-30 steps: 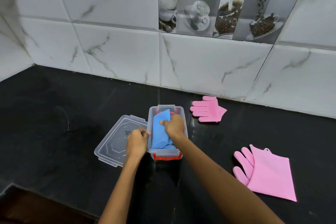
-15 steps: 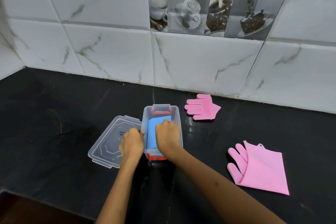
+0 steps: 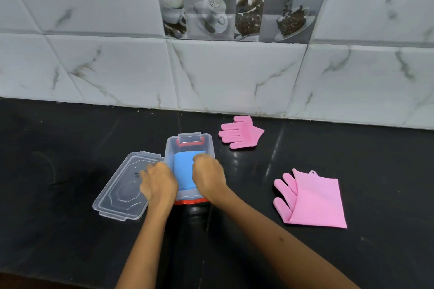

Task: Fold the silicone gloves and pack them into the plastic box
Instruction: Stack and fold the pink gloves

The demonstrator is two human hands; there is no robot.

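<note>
A clear plastic box [image 3: 190, 142] with red clips stands on the black counter. A folded blue silicone glove [image 3: 184, 171] lies flat inside it. My left hand [image 3: 158, 182] rests on the box's left wall, fingers curled at the glove's edge. My right hand [image 3: 207, 177] presses down on the glove's right side, fingers bent. A folded pink glove [image 3: 239, 131] lies near the wall, right of the box. A second pink glove [image 3: 312, 200] lies partly folded on the counter further right.
The box's clear lid [image 3: 119, 195] lies flat on the counter against the box's left side. A marble-tiled wall [image 3: 234, 77] closes off the back. The counter's front edge runs at the lower left.
The blue glove, bunched and sticking up a second ago, now lies flat in the box. Both hands have moved down onto it and toward the box's near end.
</note>
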